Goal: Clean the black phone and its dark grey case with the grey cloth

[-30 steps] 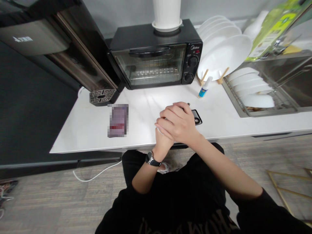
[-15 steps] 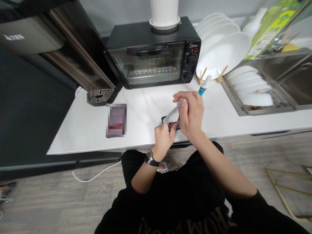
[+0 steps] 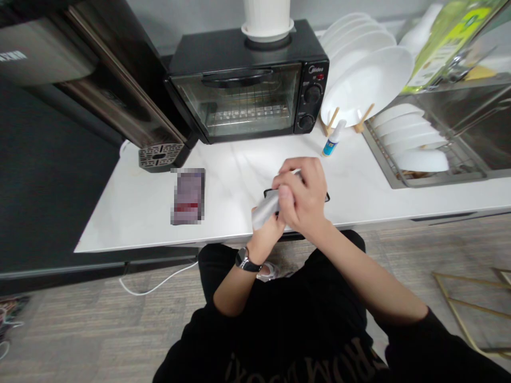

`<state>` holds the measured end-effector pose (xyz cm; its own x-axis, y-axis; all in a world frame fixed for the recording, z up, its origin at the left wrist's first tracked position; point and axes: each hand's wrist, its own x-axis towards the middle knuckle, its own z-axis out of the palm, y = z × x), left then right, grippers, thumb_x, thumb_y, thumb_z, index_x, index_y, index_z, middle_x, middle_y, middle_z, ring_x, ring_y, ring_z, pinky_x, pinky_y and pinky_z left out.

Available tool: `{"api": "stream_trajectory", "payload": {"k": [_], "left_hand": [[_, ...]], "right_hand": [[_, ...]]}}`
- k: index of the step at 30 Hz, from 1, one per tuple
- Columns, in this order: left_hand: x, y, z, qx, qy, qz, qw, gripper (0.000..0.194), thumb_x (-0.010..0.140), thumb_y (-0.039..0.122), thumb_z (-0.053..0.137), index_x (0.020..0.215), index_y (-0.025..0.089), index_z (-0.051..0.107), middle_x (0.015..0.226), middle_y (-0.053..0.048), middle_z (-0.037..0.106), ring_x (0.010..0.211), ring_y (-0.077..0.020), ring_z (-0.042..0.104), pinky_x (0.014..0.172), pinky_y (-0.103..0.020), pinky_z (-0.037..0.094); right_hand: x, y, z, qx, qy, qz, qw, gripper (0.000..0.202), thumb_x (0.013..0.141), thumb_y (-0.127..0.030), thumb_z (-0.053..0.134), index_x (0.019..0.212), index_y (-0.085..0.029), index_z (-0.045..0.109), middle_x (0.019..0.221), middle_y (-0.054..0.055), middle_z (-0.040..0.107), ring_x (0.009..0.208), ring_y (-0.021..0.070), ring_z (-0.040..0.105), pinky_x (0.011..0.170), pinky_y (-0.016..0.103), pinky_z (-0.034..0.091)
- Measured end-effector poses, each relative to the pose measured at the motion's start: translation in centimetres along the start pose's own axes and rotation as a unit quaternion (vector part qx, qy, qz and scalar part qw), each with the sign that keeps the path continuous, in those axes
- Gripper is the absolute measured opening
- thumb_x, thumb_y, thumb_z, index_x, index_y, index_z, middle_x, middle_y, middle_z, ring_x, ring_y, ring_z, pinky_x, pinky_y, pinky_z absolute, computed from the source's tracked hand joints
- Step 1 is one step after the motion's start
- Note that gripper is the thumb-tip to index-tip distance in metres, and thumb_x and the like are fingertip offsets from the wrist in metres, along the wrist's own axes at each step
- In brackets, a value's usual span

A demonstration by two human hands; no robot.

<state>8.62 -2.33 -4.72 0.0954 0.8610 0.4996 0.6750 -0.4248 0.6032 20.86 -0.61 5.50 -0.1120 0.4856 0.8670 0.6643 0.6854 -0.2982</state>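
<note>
My right hand [image 3: 305, 194] is closed round a grey-white cloth [image 3: 264, 210], whose loose end hangs to the left over my left hand. Beneath it, my left hand [image 3: 269, 231], with a watch at the wrist, is mostly covered by the cloth and my right hand; what its fingers hold cannot be made out. Behind both hands a black-edged flat object [image 3: 327, 197] shows in small parts on the white counter. A small spray bottle with a blue label [image 3: 330, 143] stands just beyond my right hand.
A black toaster oven [image 3: 247, 101] carries a white pot [image 3: 266, 21]. White plates [image 3: 363, 85] stand in a rack by the sink, where bowls [image 3: 423, 159] sit in a wire basket. A pixelated flat item [image 3: 188, 197] lies left, before a dark machine [image 3: 162, 156].
My right hand has curled its fingers and moved slightly left and down. The cloth now hangs over my left hand, and the spray bottle is more fully visible.
</note>
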Motion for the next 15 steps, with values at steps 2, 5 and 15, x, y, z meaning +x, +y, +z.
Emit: {"api": "stream_trajectory", "payload": {"k": [2, 5, 15], "left_hand": [[-0.1, -0.2, 0.5, -0.004, 0.003, -0.006, 1.0, 0.024, 0.105, 0.037, 0.052, 0.093, 0.024, 0.068, 0.067, -0.003, 0.065, 0.074, -0.0229, 0.072, 0.076, -0.039, 0.061], [0.0, -0.4, 0.5, -0.005, -0.019, 0.005, 1.0, 0.02, 0.103, 0.033, 0.054, 0.091, 0.022, 0.067, 0.072, -0.006, 0.069, 0.079, -0.0244, 0.073, 0.081, -0.04, 0.062], [0.4, 0.1, -0.4, 0.052, -0.03, -0.014, 0.998, 0.035, 0.104, 0.033, 0.045, 0.089, 0.017, 0.073, 0.076, -0.008, 0.071, 0.079, -0.0223, 0.074, 0.075, -0.03, 0.063]], "right_hand": [[0.2, -0.4, -0.1, -0.041, -0.04, -0.154, 0.986, 0.021, 0.105, -0.031, 0.052, 0.087, -0.025, 0.059, 0.096, 0.002, 0.07, 0.098, 0.0192, 0.058, 0.091, 0.038, 0.042], [0.5, 0.5, -0.3, -0.06, -0.061, -0.194, 0.977, 0.022, 0.106, -0.034, 0.051, 0.089, -0.025, 0.06, 0.086, 0.0, 0.067, 0.083, 0.0171, 0.054, 0.08, 0.036, 0.039], [0.8, 0.4, -1.2, -0.068, -0.094, -0.147, 0.982, 0.024, 0.108, -0.035, 0.047, 0.092, -0.026, 0.063, 0.095, 0.0, 0.07, 0.092, 0.018, 0.057, 0.089, 0.038, 0.04]]}}
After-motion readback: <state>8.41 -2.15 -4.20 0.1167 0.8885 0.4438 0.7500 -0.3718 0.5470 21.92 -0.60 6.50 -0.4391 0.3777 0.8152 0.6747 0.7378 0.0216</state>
